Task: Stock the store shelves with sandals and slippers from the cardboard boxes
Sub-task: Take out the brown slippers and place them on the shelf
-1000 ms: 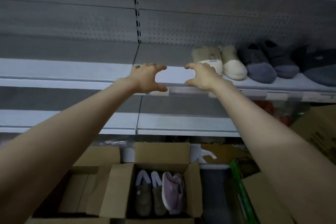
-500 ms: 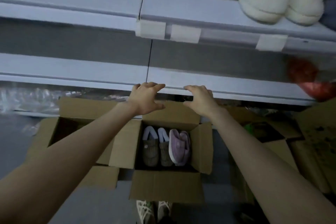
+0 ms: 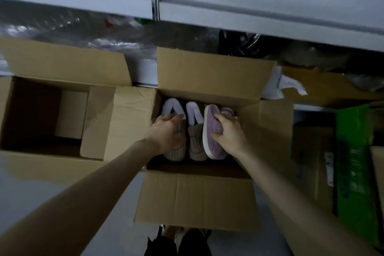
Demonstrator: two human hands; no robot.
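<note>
An open cardboard box stands on the floor below me. Inside it lie two brown striped slippers with white lining and a purple pair on edge at the right. My left hand rests on the left brown slipper, fingers curled over its top. The second brown slipper lies untouched in the middle. My right hand closes around the purple slippers, thumb on the white-soled side. The lowest shelf runs across the top.
An open cardboard box with no slippers showing sits to the left. Flattened cardboard and a green carton stand at the right. Plastic-wrapped goods fill the dark space under the shelf. My feet show at the bottom edge.
I have bent down from the upper shelf. Both hands dropped from the shelf edge into the box; the left now lies on a brown slipper and the right grips the purple pair.
</note>
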